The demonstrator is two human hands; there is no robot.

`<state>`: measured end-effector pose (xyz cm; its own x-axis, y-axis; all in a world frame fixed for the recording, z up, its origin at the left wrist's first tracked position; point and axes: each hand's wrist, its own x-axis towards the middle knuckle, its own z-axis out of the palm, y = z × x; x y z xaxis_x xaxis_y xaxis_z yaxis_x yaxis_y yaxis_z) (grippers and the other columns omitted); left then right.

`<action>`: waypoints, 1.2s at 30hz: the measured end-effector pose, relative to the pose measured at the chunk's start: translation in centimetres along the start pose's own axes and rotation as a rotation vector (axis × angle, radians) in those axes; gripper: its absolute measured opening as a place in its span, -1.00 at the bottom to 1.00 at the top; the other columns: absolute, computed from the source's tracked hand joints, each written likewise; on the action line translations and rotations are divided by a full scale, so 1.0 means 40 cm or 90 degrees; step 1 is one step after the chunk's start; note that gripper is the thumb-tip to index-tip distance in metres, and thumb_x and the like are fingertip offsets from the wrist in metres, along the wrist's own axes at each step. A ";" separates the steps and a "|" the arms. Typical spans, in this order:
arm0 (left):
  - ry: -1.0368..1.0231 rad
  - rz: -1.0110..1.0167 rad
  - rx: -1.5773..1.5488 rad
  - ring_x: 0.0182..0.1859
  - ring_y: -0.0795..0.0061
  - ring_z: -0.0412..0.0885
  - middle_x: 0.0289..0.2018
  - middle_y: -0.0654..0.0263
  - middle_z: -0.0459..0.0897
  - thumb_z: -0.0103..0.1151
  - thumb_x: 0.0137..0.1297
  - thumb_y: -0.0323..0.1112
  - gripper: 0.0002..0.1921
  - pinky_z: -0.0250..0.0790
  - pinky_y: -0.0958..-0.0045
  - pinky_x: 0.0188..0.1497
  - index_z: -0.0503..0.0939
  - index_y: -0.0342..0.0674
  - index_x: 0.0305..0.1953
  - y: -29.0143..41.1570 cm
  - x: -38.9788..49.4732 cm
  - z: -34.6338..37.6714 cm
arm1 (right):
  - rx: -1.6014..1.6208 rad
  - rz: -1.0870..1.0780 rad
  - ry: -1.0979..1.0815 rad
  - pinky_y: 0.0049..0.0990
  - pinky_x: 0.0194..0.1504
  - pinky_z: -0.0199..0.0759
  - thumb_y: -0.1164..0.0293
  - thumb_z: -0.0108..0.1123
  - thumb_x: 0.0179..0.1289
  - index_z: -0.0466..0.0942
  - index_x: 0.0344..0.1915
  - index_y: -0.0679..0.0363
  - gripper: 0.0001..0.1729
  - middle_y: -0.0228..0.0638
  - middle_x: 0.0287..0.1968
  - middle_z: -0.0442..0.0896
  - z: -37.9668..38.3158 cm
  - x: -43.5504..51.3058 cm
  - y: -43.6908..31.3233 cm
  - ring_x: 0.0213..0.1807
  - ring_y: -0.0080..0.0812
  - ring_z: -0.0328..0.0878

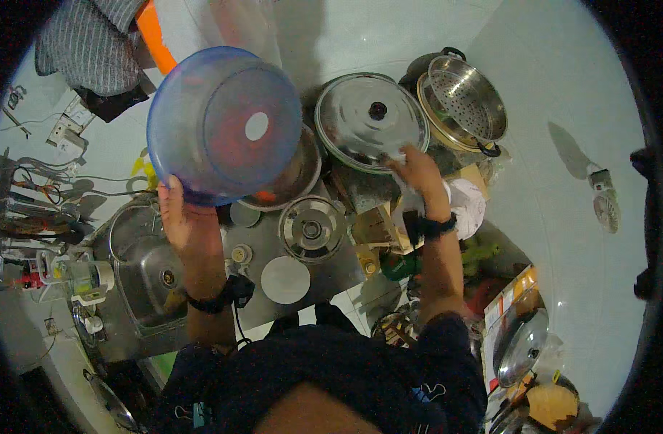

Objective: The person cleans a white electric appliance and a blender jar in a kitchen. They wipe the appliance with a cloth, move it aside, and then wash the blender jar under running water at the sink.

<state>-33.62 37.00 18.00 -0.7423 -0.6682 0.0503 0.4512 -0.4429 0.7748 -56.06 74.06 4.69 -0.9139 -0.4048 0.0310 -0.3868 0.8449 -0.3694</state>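
My left hand (176,217) grips the lower left rim of a translucent blue plastic basin (182,125), its thumb showing at the edge. A white oval mark sits on the basin. Partly hidden below it is a metal bowl (309,168) with something orange-red inside. My right hand (422,173), blurred, is at the lower right edge of a large metal lid (342,119) with a dark knob. Whether its fingers hold or only touch something is unclear. A smaller steel lid (293,230) and a white round plate or lid (286,280) lie on the steel counter (337,279).
A perforated steamer pot (467,100) stands at the back right. Cardboard boxes (377,222) and a white bag (468,206) are near my right forearm. At left are a steel sink (147,276), a glass jug (84,276) and hanging utensils (35,222).
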 end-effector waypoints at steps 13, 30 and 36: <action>0.078 -0.151 0.022 0.06 0.44 0.52 0.03 0.33 0.59 0.01 0.50 -0.29 -0.80 0.36 0.40 0.14 0.51 -0.21 0.02 -0.046 -0.036 -0.045 | -0.133 0.105 0.040 -0.08 -0.05 0.56 -0.03 0.27 0.12 0.68 -0.20 0.30 -0.43 0.08 -0.13 0.69 -0.067 0.400 -0.069 -0.07 0.09 0.67; -0.073 -0.381 -0.068 -0.06 0.38 0.54 -0.09 0.34 0.61 0.06 0.48 -0.23 -0.74 0.36 0.32 0.07 0.54 -0.26 0.01 -0.607 0.118 0.229 | 0.340 0.068 0.289 -0.51 -0.12 0.43 0.16 0.30 0.25 0.57 -0.02 0.46 -0.45 -0.19 -0.18 0.70 -0.544 0.050 0.142 -0.17 -0.46 0.55; -0.429 -0.194 0.633 -0.02 0.26 0.53 0.05 0.20 0.56 0.04 0.45 -0.28 -0.74 0.36 0.24 0.10 0.54 -0.25 0.04 -0.809 0.216 0.197 | 0.267 0.045 0.276 -0.49 -0.02 0.40 0.31 0.21 0.29 0.56 -0.03 0.41 -0.61 -0.26 -0.17 0.66 -0.476 -0.023 0.092 -0.14 -0.48 0.52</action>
<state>-58.53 50.28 -1.68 -0.9904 -0.0469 -0.1301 -0.1383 0.3166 0.9384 -59.00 84.19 20.97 -0.9366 -0.0989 0.3363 -0.3226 0.6187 -0.7163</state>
